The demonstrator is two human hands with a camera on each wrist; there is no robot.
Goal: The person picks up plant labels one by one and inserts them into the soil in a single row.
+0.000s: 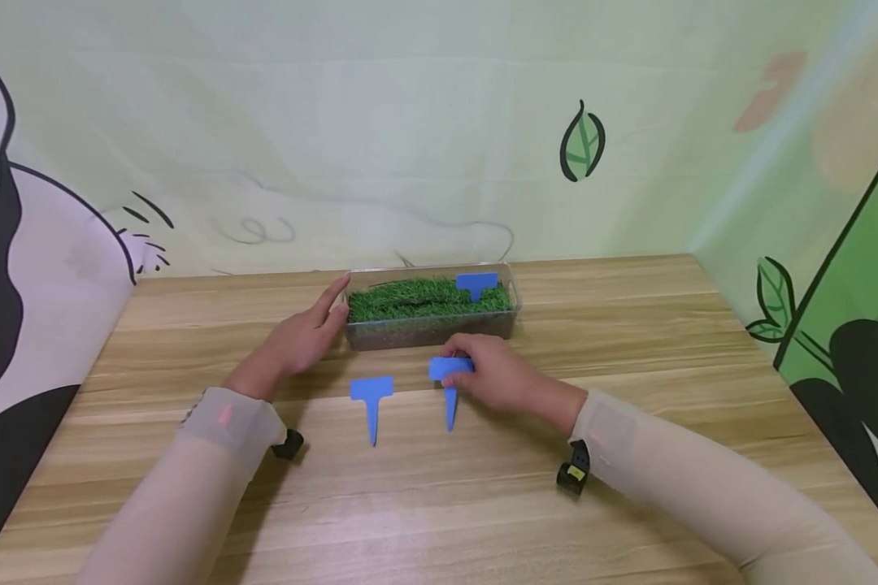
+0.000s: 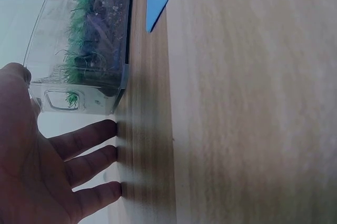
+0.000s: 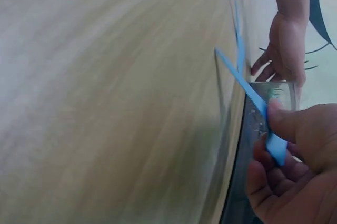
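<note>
A clear plastic box (image 1: 432, 333) holds dark soil and green grass, with one blue T-shaped plant label (image 1: 477, 284) standing at its right end. My left hand (image 1: 303, 337) touches the box's left end; in the left wrist view its thumb (image 2: 16, 71) lies at the rim and the other visible fingers are spread, fairly straight. My right hand (image 1: 493, 374) pinches the wide head of a second plant label (image 1: 449, 398) between thumb and fingers, in front of the box. In the right wrist view that label (image 3: 247, 90) is tilted, its pointed tip above the table.
A third blue plant label (image 1: 371, 402) lies flat on the wooden table (image 1: 410, 504), left of the right hand, point toward me. Behind the box rises a pale green backdrop (image 1: 410, 146) with printed leaves. The table's right edge meets another printed cloth.
</note>
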